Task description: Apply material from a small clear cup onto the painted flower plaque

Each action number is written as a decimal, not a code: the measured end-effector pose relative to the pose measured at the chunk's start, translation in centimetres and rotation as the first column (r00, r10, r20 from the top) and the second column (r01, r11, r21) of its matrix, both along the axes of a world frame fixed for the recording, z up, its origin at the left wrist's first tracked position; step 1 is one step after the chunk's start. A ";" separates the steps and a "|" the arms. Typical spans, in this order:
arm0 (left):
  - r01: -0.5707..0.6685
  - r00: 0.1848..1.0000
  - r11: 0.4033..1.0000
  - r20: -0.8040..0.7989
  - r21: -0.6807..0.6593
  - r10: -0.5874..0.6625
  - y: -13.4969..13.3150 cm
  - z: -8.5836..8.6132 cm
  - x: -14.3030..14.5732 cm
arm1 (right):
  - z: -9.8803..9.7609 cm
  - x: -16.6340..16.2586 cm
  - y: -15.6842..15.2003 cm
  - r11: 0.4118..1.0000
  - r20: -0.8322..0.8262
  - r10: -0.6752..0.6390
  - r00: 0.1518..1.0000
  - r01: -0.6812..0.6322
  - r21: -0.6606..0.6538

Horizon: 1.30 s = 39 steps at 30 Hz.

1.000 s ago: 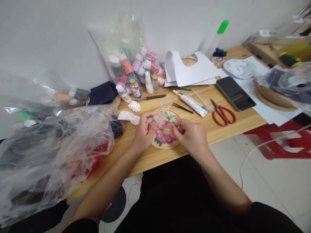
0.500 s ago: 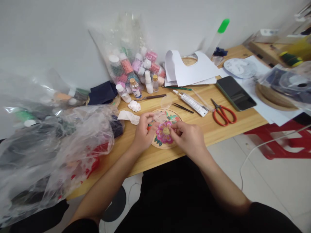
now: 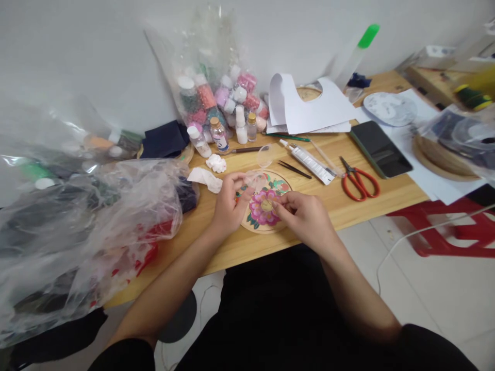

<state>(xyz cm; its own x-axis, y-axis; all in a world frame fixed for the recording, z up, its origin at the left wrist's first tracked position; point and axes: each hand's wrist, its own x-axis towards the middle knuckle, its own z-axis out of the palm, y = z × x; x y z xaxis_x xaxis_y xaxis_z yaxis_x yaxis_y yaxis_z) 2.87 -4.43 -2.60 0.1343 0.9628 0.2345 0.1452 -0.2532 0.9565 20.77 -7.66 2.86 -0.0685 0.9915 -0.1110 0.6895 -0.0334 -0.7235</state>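
In the middle of the frame, a round flower piece (image 3: pixel 263 230) lies on the wooden desk (image 3: pixel 222 257), between the two hands. The left hand (image 3: pixel 231 205) seems to have its fingers closed on a clear dish (image 3: pixel 257 180), over the upper left part of the piece. The right hand (image 3: pixel 309 219) has thumb and finger pinched together above the right petals; whether something tiny is between them, I cannot tell. As I judge, the work is rather advanced: the pink petals, yellowish centre and green leaves already carry colour. What is left is hard to say, because the hands cover some parts. Black tweezers (image 3: pixel 295 169) and a white tube (image 3: pixel 311 164) lie untouched, to the upper right
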 end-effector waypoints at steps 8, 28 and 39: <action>-0.042 0.999 0.996 -0.024 0.075 0.044 0.3 -0.3 0.1 | 1.1 0.2 1.0 0.987 0.260 0.055 0.964 -0.014 -0.157; -0.077 0.991 0.974 0.121 0.212 0.052 0.5 -0.3 0.6 | 1.1 -0.8 2.1 0.986 0.533 0.115 0.838 -0.033 -0.161; -0.079 0.994 0.985 0.085 0.156 0.066 0.3 0.0 0.6 | 1.2 -0.8 2.0 0.987 0.523 0.117 0.845 -0.038 -0.159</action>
